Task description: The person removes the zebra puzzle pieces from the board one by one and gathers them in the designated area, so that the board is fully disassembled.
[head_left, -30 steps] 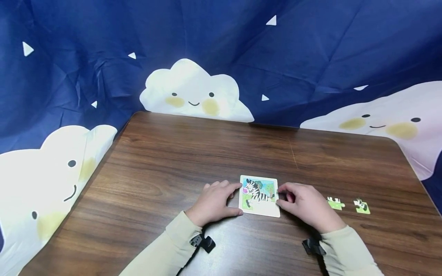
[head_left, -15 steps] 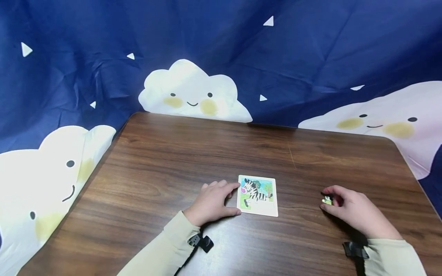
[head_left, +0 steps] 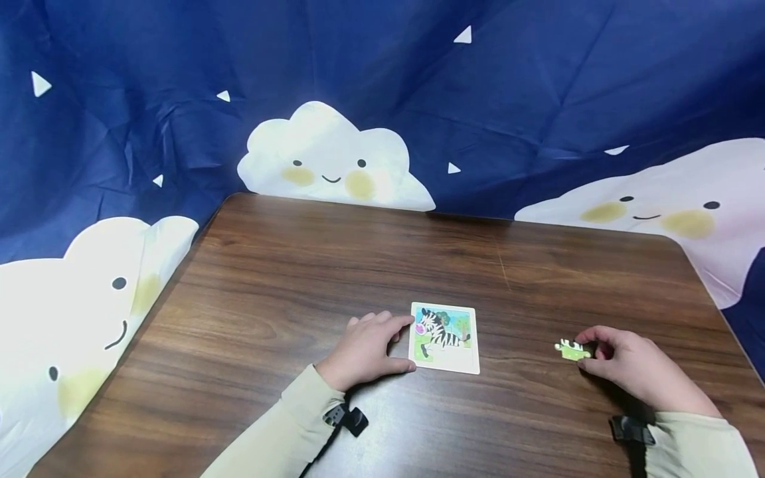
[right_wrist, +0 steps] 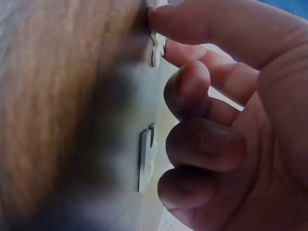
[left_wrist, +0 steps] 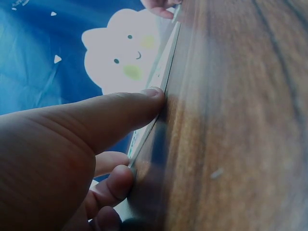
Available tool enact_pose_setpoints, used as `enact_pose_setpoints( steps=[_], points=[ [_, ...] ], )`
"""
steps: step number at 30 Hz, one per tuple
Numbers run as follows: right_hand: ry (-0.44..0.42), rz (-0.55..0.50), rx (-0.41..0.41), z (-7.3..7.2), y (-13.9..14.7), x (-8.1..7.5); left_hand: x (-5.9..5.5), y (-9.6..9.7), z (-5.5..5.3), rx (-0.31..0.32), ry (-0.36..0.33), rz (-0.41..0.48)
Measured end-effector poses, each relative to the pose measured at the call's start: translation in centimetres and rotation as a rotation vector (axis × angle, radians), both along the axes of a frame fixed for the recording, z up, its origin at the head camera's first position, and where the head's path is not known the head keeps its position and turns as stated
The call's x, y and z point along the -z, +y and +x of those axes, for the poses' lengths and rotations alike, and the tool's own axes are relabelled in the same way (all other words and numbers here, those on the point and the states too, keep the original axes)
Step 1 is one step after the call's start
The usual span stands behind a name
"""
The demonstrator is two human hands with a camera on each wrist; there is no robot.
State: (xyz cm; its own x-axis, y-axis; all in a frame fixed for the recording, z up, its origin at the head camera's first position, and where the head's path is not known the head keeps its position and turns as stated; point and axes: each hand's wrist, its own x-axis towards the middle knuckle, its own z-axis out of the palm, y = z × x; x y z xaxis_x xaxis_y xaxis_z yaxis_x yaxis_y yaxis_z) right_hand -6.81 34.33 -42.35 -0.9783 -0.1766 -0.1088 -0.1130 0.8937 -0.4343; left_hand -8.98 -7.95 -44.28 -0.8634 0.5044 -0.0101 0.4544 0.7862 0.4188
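Observation:
A small square zebra puzzle board (head_left: 451, 362) lies on the table, its lower right part a bare white area. My left hand (head_left: 361, 352) rests at the board's left edge, thumb and index finger spread apart along it. In the left wrist view the straight thumb touches the edge of the board (left_wrist: 169, 65). Well to the right, my right hand (head_left: 642, 368) pinches a green and white puzzle piece (head_left: 572, 352) between thumb and index finger. A second puzzle piece (right_wrist: 146, 161) shows on the table beside the curled fingers in the right wrist view; the hand hides it from the head camera.
The brown wood-grain table (head_left: 335, 252) reaches back to a dark blue curtain (head_left: 508, 79) printed with white clouds. A black strap (head_left: 632, 430) circles the right wrist, and another strap (head_left: 346, 418) the left.
My right hand has left the board's right edge, moved right and taken hold of the puzzle piece, which now shows flatter and more fully. My left hand has stayed at the board.

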Motion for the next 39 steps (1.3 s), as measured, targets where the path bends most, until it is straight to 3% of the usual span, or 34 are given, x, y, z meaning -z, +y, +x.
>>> enact_pose_setpoints(
  steps=[8, 17, 26, 39],
  points=[
    [0.081, 0.011, -0.019, 0.2, -2.0, 0.1, 0.0, 0.0, 0.0, 0.002, 0.005, -0.006],
    [0.188, -0.037, -0.181, -0.2, -9.7, -0.1, 0.1, -0.2, 0.0, -0.003, 0.011, -0.003],
    [0.170, 0.020, -0.270, -0.5, -16.7, 0.1, 0.1, -0.2, 0.0, -0.011, 0.007, -0.008],
    [0.153, 0.017, -0.271, -0.3, -18.2, -0.2, 0.2, -0.1, -0.1, 0.003, 0.023, -0.006]
  ],
)
